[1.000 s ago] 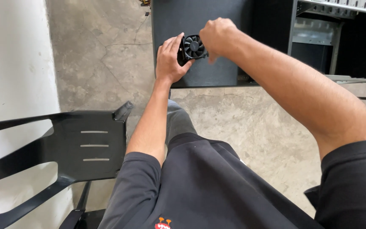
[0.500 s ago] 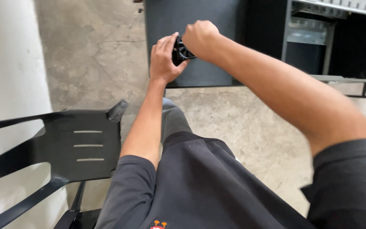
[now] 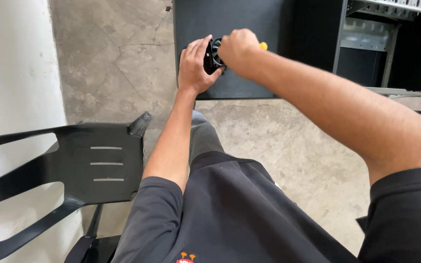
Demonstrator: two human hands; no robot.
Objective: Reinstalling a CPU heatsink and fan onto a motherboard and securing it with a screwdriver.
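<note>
Black plastic makes up the small round fan (image 3: 214, 56) that sits near the top middle of the frame. It looks like a little cooling fan with blades inside a ring. Both hands hold it up over a dark flat panel (image 3: 235, 24).

At the top of the frame, a bit left of the middle, the left hand (image 3: 194, 65) is cupped around the left side of the fan, with the fingers curled over its edge. This grip probably keeps the fan from turning or slipping. The right hand (image 3: 239, 51) comes in from the right side and is closed in a fist. A bit of yellow (image 3: 263, 46) pokes out behind the knuckles. It may be the handle end of a tool, but the hand hides most of it, so I cannot tell for sure. The fist is pressed close to the front of the fan, so the two hands seem to work on it together.

The person is sitting, which may be why the arms reach forward and down. A black plastic chair (image 3: 74, 165) stands in the lower left of the frame, just beside the person. A grey concrete floor (image 3: 113, 58) with cracks fills the middle. In the upper right is an open dark metal case (image 3: 391, 44).
</note>
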